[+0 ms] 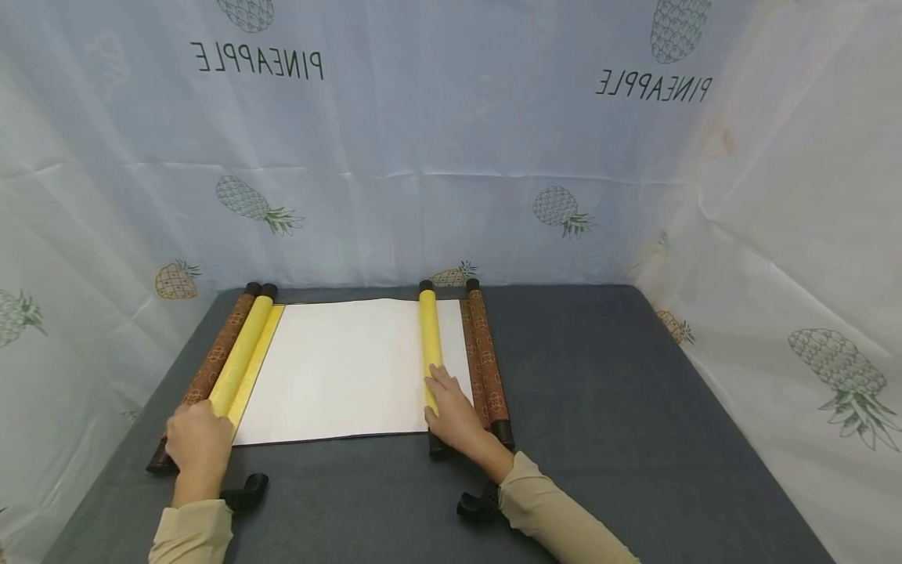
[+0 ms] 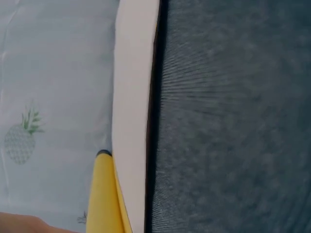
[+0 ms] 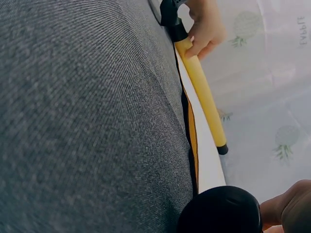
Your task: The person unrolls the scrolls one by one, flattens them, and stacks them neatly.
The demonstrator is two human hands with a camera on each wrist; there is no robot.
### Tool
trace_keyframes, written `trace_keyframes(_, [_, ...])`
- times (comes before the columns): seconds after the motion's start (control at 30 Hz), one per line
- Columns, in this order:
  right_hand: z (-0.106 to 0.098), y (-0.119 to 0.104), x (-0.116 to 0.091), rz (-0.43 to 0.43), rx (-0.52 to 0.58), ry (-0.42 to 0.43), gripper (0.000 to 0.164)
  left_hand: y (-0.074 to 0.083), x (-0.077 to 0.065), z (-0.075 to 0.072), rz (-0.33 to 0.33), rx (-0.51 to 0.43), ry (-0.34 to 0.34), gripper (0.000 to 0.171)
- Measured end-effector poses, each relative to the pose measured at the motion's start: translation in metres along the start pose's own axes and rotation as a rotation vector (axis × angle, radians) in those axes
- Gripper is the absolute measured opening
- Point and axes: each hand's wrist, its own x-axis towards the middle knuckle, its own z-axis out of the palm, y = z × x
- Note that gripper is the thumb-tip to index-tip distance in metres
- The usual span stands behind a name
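A white sheet point(image 1: 345, 368) lies unrolled between two yellow scroll rolls. My left hand point(image 1: 200, 442) grips the near end of the left yellow roll point(image 1: 243, 356), its fingers over the top. A flat yellow strip point(image 1: 257, 364) runs along that roll's inner side. Around the near part of the right yellow roll point(image 1: 430, 329), my right hand point(image 1: 454, 411) has its thumb and fingers. In the right wrist view, a black roll end point(image 3: 218, 213) looms close beside the right hand point(image 3: 291, 206), while the left hand point(image 3: 206, 29) holds the far yellow roll point(image 3: 206, 97).
Patterned brown rolls flank the yellow ones, one at the left point(image 1: 221, 345) and one at the right point(image 1: 489, 360). A brown strip and more white sheet show beside the right one. The dark grey tabletop point(image 1: 599, 407) extends rightward; pineapple-print curtains point(image 1: 437, 141) hang behind and at both sides.
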Motion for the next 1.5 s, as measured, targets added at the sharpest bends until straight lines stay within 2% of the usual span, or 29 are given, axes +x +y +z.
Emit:
trace_keyframes(0.1, [-0.001, 0.0, 0.0, -0.033, -0.013, -0.003, 0.041, 0.002, -0.001, 0.001, -0.003, 0.028, -0.017, 0.029])
trace_keyframes(0.23, [-0.002, 0.0, 0.0, -0.045, -0.059, -0.006, 0.038, 0.004, -0.003, 0.0, 0.004, 0.05, -0.001, 0.028])
trace_keyframes(0.43, [-0.005, 0.001, 0.0, 0.0, -0.123, 0.015, 0.036, 0.004, -0.004, 0.0, 0.014, 0.051, 0.012, 0.027])
trace_keyframes(0.67, [-0.008, 0.004, 0.001, 0.034, -0.176, 0.05, 0.048, 0.003, -0.004, -0.001, 0.007, 0.068, -0.011, 0.026])
trace_keyframes(0.83, [-0.01, 0.004, 0.0, 0.078, -0.215, 0.055, 0.043, 0.003, -0.004, -0.002, -0.005, 0.079, -0.019, 0.026])
trace_keyframes(1.07, [-0.014, 0.004, 0.002, 0.169, -0.174, 0.084, 0.04, 0.003, -0.004, -0.003, 0.004, 0.1, -0.024, 0.026])
trace_keyframes(1.27, [-0.012, 0.014, 0.002, 0.13, -0.144, 0.166, 0.038, 0.004, -0.002, -0.005, 0.01, 0.12, -0.036, 0.026])
trace_keyframes(1.5, [-0.018, 0.018, 0.003, 0.159, -0.069, 0.127, 0.04, -0.001, 0.0, -0.005, -0.009, 0.056, -0.037, 0.03])
